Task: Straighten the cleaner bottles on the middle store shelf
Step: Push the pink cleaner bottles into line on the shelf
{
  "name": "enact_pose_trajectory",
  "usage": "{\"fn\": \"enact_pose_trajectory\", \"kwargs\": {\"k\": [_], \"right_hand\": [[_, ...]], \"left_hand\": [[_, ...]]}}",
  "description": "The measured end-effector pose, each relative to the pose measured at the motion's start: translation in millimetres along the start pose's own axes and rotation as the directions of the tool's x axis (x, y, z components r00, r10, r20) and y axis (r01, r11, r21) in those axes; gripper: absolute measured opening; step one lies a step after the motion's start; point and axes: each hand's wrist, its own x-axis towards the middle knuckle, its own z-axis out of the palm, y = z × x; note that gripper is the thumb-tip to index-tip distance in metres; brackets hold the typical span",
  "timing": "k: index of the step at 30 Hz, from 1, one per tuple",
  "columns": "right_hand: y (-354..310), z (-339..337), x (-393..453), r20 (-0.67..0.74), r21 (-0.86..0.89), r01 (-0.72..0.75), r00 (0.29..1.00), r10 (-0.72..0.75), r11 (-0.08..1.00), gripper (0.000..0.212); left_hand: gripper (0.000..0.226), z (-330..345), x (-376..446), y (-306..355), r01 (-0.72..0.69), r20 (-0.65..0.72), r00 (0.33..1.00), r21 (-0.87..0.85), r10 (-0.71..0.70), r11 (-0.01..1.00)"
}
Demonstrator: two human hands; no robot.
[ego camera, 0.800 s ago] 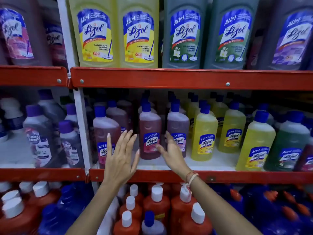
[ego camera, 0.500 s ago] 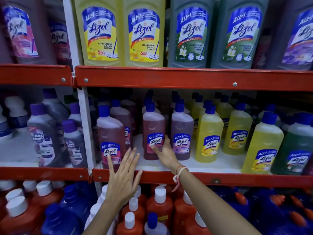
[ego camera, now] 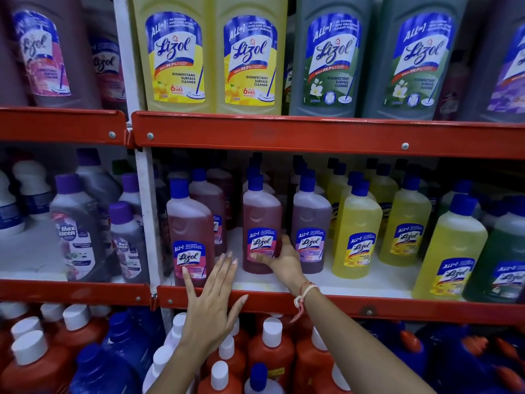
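On the middle shelf [ego camera: 326, 285] stand rows of blue-capped cleaner bottles. My right hand [ego camera: 284, 260] grips the lower part of a red-pink bottle [ego camera: 260, 220], thumb across its label, fingers behind. A purple bottle [ego camera: 311, 223] stands just right of it, touching my hand. My left hand [ego camera: 211, 302] is open with fingers spread over the shelf's red front lip, fingertips close to a pink bottle [ego camera: 189, 226] at the left front. Yellow bottles [ego camera: 358, 231] and a green bottle [ego camera: 500, 251] fill the right side.
A white upright post [ego camera: 147, 217] divides this bay from grey purple-capped bottles [ego camera: 76, 223] on the left. Large yellow and green jugs [ego camera: 332, 58] sit on the upper shelf. Orange bottles with white caps [ego camera: 272, 354] and blue bottles crowd the lower shelf beneath my arms.
My right hand has moved in from the side and closed around the red-pink bottle. My left hand dropped lower, from in front of the pink bottle to the shelf lip.
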Motion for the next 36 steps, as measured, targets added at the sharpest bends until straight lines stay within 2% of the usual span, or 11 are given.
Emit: {"fn": "enact_pose_trajectory", "kwargs": {"k": [12,21,27,31,36], "right_hand": [[5.5,-11.2,-20.2,0.032,-0.144,0.088,0.996,-0.085,0.986,0.074],[8.6,-14.6,-41.4,0.084,-0.075,0.124,0.990,-0.117,0.990,0.069],[15.3,-15.8,-42.9,0.113,-0.021,0.135,0.985,-0.131,0.991,0.090],[13.8,-19.8,-44.5,0.154,-0.033,0.121,0.981,-0.114,0.992,0.069],[10.2,-20.2,-45.6,0.170,-0.046,0.133,0.978,-0.123,0.990,0.065]], "left_hand": [[0.071,3.6,-1.3,-1.0,0.001,-0.012,1.000,-0.005,-0.001,1.000],[0.071,4.9,-1.4,-0.9,0.010,-0.020,1.000,-0.025,-0.011,1.000],[0.071,5.2,-1.7,-0.7,0.019,-0.016,1.000,-0.023,-0.020,1.000],[0.071,5.4,-2.2,-0.6,0.018,-0.028,0.999,-0.041,-0.019,0.999],[0.071,5.8,-3.0,-0.3,0.023,-0.024,0.999,-0.043,-0.024,0.999]]}}
